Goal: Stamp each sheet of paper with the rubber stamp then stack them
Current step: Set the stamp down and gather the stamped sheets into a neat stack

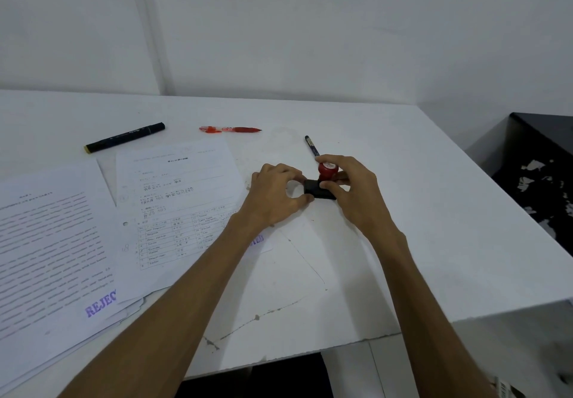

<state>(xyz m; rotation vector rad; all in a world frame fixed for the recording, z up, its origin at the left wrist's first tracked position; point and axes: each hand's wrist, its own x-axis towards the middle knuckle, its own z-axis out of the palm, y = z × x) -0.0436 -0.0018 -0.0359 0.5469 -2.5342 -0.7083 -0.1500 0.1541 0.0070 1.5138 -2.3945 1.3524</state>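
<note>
The rubber stamp (326, 170) has a red round handle and stands on a black base (313, 191) on the white table (403, 211), right of the papers. My right hand (350, 190) grips the stamp, fingers curled round the red handle and the black base. My left hand (276, 196) pinches the left end of the black base. A form sheet with a table (176, 205) lies on top of a text sheet (52, 249) that carries a purple "REJEC" stamp mark (100, 304). Part of another purple mark (259, 239) shows by my left forearm.
A black marker (124, 138), a red pen (231, 129) and a dark pen (311, 146) lie on the table behind the papers and stamp. More sheets lie under the text sheet at the left. A black surface (539, 174) with white scraps stands to the right of the table.
</note>
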